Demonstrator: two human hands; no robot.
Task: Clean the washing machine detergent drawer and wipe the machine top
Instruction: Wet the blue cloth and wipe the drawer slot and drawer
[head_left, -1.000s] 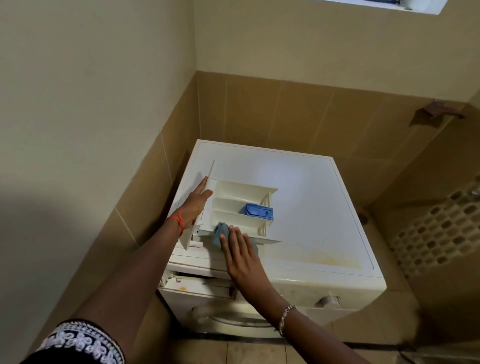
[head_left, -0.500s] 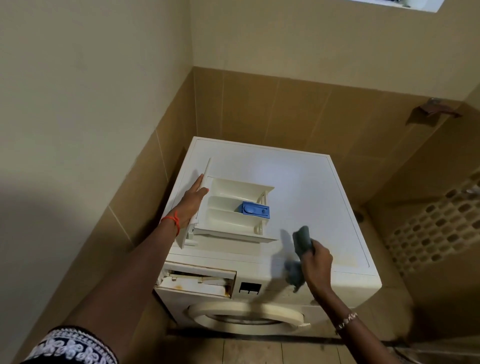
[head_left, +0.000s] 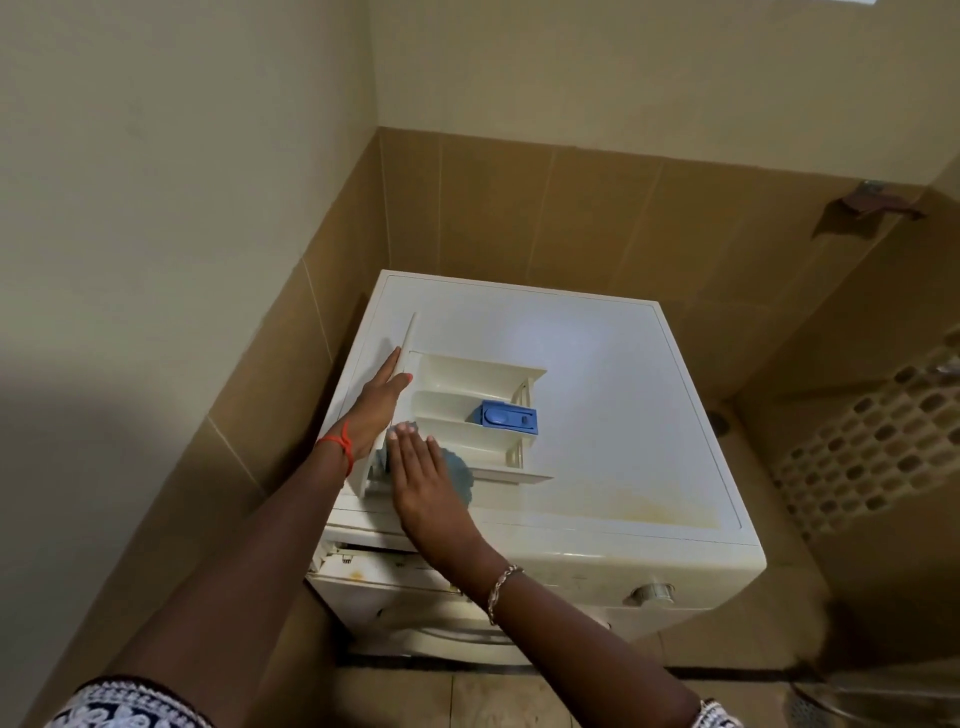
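Two hands meet at the detergent drawer (head_left: 457, 402), lying on the washing machine top (head_left: 613, 353) near its left edge. The left hand (head_left: 371, 415) rests flat, fingers straight, against the drawer's front panel (head_left: 408, 338). The right hand (head_left: 423, 480), also flat, presses a blue cloth (head_left: 461, 475) onto the near compartment (head_left: 498, 457). A blue siphon cap (head_left: 506, 417) sits further right.

Brown tiles (head_left: 519, 208) cover the low part of 2 walls, and the paint (head_left: 156, 156) above them is cream. A small dark bracket (head_left: 872, 205) sticks out up on the right. Below it runs a band of little spotty tiles (head_left: 857, 457).
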